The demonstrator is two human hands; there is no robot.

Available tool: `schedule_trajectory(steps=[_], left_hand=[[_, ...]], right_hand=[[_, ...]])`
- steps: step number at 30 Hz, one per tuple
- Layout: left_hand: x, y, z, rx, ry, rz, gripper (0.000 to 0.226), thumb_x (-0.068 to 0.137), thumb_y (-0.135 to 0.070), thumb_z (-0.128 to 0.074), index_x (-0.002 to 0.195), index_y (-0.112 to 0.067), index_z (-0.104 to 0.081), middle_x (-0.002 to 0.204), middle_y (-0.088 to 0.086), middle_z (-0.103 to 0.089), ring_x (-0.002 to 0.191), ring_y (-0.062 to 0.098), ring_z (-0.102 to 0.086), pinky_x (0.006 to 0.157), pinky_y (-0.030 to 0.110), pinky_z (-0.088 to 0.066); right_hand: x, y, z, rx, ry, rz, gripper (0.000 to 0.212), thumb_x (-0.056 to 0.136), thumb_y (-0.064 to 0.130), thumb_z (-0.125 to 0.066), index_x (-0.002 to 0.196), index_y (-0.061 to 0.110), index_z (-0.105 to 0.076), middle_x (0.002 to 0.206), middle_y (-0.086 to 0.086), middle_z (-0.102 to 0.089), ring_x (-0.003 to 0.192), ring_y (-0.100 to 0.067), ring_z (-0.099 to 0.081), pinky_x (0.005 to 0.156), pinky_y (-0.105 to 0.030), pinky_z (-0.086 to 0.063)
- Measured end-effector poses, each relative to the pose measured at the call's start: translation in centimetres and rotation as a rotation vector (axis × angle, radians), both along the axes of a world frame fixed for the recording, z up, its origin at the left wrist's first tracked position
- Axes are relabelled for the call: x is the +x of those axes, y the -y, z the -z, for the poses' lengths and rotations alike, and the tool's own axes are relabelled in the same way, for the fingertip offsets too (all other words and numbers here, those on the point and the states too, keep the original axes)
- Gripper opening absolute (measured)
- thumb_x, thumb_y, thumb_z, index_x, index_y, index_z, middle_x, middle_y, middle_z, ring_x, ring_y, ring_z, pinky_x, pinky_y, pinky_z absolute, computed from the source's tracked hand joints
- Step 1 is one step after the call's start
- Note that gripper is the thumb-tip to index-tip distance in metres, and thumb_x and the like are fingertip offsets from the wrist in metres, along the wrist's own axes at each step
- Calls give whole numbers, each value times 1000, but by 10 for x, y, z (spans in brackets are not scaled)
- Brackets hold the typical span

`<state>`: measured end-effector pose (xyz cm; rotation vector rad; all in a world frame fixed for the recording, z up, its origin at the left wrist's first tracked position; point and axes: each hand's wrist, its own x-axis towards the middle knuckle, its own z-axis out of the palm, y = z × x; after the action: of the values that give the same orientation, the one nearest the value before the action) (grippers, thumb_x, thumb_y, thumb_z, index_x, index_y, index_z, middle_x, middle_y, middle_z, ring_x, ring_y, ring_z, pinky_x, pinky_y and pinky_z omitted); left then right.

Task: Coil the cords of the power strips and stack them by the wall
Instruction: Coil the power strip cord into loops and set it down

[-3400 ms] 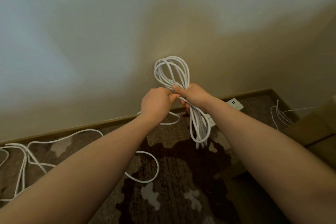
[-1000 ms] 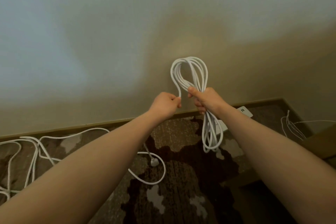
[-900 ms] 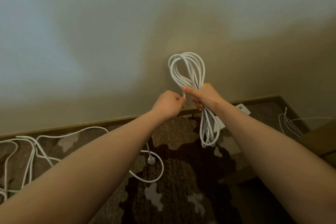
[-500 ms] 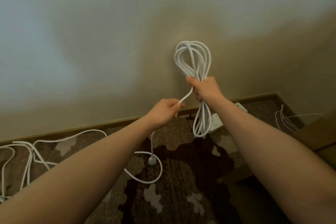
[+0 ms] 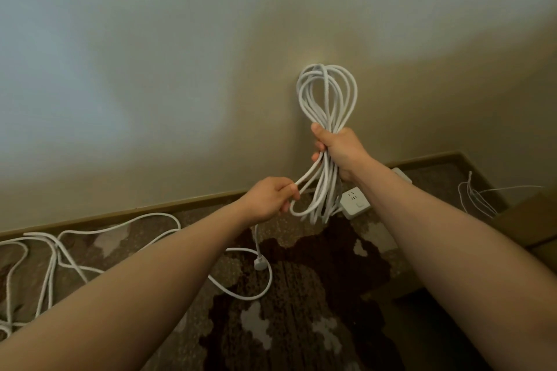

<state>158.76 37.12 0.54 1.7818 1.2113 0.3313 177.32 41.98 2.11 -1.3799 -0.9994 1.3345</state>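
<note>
The right hand [image 5: 339,152] grips the coil [image 5: 327,93] mid-length, its long axis upright, loops above and below. The left hand [image 5: 269,199] pinches the cord's free strand [image 5: 306,176].

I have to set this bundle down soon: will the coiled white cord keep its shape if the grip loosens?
Probably not. The coiled cord sags in limp loops above and below the right hand, so it looks floppy. Nothing ties it, and the left hand pinches a loose strand, so the loops would likely spread.

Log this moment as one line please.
phase: coiling | right hand: grips coiled cord | left hand: pinches free strand | plug: on carpet | stacking: not yet
</note>
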Motion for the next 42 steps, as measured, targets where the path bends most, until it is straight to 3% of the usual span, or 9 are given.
schedule_trajectory(steps=[4, 8, 12, 18, 21, 26, 31, 38, 42], left_hand=[[-19, 4, 12, -17, 20, -48, 25, 98, -23, -43, 75, -21, -52, 57, -5, -52, 52, 11, -47, 59, 30, -41], [-53, -2, 13, -82, 53, -51, 27, 98, -24, -46, 76, -17, -61, 52, -6, -46, 50, 13, -40, 55, 29, -34], [-84, -2, 10, 9, -175, -20, 29, 96, -31, -50, 71, -30, -64, 45, -15, -52, 46, 1, -44, 51, 22, -33], [-62, -1, -6, 103, -280, 4, 22, 83, -47, -63, 63, -40, -69, 49, -17, -58, 51, -2, -51, 54, 24, -38], [-37, -3, -10, 16, -164, -69, 8, 74, -35, -76, 75, -30, -70, 69, -13, -65, 71, 6, -60, 65, 24, -44], [-15, -12, -22, -268, 252, -385, 69, 71, -20, -81, 131, -14, -46, 82, 5, -67, 63, 9, -59, 53, 17, -44], [2, -22, -31, -280, 538, -368, 16, 81, -10, -70, 94, -12, -61, 46, -9, -48, 43, 5, -38, 39, 17, -28], [-4, -26, -35, -437, 758, -235, 32, 85, -5, -63, 105, -30, -62, 56, -5, -45, 46, 5, -32, 45, 19, -22], [-7, -25, -42, -498, 757, -171, 28, 82, -20, -65, 109, -21, -57, 57, -5, -42, 49, 7, -28, 48, 21, -20]], right_hand=[[9, 0, -4, 14, 135, 134, 30, 94, 36, -63, 72, 16, -56, 47, 5, -51, 42, -12, -53, 46, -25, -47], [17, -3, -6, 43, 241, 229, 23, 94, 35, -62, 86, 13, -62, 54, 1, -54, 43, -11, -53, 49, -27, -48], [26, -5, -5, 75, 304, 289, 18, 94, 31, -63, 93, 13, -64, 64, -4, -53, 53, -16, -53, 53, -30, -47], [20, 1, -2, 10, 471, 21, 18, 92, 29, -67, 79, 22, -58, 56, 1, -50, 45, -13, -46, 46, -28, -39], [8, 10, 1, -13, 425, -190, 23, 92, 24, -68, 73, 19, -56, 46, 6, -42, 38, -12, -37, 40, -25, -34], [2, 18, 2, -42, 367, -346, 25, 93, 19, -64, 71, 15, -53, 46, 4, -42, 38, -13, -36, 43, -27, -33], [-4, 22, -1, 4, 287, -476, 21, 93, 15, -61, 73, 10, -56, 47, -1, -39, 39, -15, -34, 43, -28, -31], [-8, 24, -11, 11, 225, -534, 33, 75, 16, -54, 45, 30, -57, 45, 2, -37, 38, -13, -32, 43, -28, -24], [-5, 23, -9, -27, 194, -545, 25, 87, 5, -51, 67, 18, -61, 48, -1, -37, 39, -14, -32, 47, -31, -25]])
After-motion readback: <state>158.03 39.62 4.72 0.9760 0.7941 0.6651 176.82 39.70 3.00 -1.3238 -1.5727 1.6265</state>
